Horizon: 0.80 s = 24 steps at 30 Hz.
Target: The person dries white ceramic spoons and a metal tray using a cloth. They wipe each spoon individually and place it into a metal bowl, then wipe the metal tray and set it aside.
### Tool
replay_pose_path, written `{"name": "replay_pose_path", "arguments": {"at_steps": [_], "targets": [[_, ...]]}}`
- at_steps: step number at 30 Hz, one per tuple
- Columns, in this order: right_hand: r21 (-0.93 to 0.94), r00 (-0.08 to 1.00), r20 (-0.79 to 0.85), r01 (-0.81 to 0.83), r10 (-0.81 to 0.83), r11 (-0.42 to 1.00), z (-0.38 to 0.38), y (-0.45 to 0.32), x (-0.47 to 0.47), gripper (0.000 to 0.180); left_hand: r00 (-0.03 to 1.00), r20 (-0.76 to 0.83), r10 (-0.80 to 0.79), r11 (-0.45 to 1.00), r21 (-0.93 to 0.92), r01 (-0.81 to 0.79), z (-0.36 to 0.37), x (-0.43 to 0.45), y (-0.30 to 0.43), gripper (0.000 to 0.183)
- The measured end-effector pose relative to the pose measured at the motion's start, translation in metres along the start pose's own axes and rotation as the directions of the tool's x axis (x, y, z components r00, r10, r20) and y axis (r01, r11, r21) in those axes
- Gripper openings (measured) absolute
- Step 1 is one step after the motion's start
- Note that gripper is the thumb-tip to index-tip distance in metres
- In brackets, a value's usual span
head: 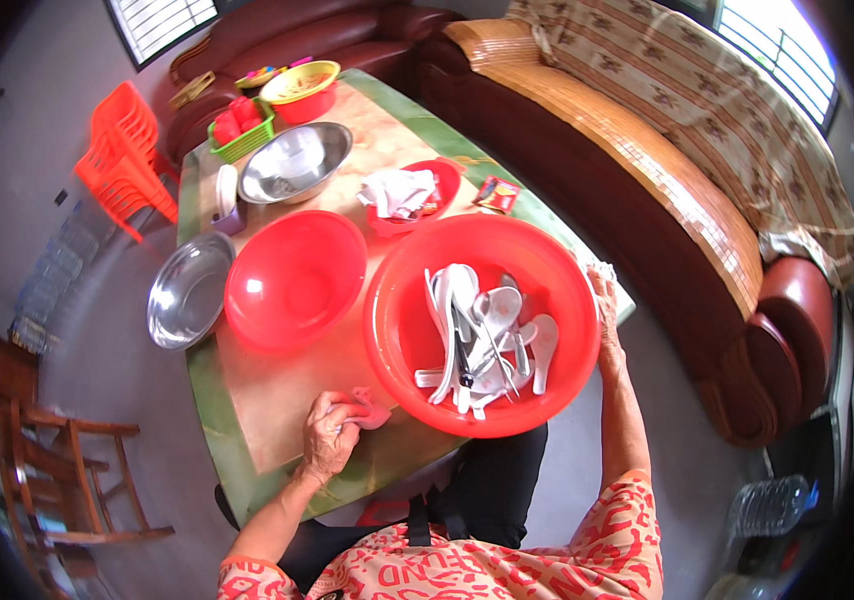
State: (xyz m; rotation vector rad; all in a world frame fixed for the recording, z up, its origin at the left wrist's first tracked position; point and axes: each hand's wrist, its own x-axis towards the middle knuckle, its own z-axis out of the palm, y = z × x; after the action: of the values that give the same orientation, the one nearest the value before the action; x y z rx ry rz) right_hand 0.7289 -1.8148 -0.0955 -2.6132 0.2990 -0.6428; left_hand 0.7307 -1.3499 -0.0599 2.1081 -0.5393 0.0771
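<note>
My left hand (331,435) grips a crumpled pink cloth (372,409) against the near part of the table. On the far side of the large red plastic basin (404,375), my right hand (605,311) is at the table's right edge, its fingers on a bunched white cloth (602,270). The basin's rim partly covers that hand. Inside the basin lies a loose pile of white soup spoons (503,307) mixed with metal utensils, among them a black-handled one (463,358). Left of the basin, a red plastic bowl (295,277) stands beside a steel bowl (190,289) at the table edge.
Farther back on the marble-patterned table (277,420) are a steel basin (262,180), a green basket (247,142), a yellow colander (299,81), a small red basin (445,180) with a white cloth and a red packet (498,193). A long sofa (622,217) runs along the right.
</note>
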Motion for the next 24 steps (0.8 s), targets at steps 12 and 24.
{"name": "replay_pose_path", "arguments": {"at_steps": [12, 24], "targets": [[0.466, 0.941, -0.246, -0.097, 0.234, 0.879, -0.023, -0.015, 0.033, 0.048, 0.778, -0.016, -0.629, 0.477, -0.797, 0.37, -0.022, 0.076, -0.047, 0.047], [0.645, 0.893, 0.23, -0.438, 0.388, 0.626, -0.06, -0.081, -0.029, 0.074, 0.831, 0.074, -0.552, 0.542, -0.725, 0.425, -0.016, 0.126, -0.039, 0.044]]}}
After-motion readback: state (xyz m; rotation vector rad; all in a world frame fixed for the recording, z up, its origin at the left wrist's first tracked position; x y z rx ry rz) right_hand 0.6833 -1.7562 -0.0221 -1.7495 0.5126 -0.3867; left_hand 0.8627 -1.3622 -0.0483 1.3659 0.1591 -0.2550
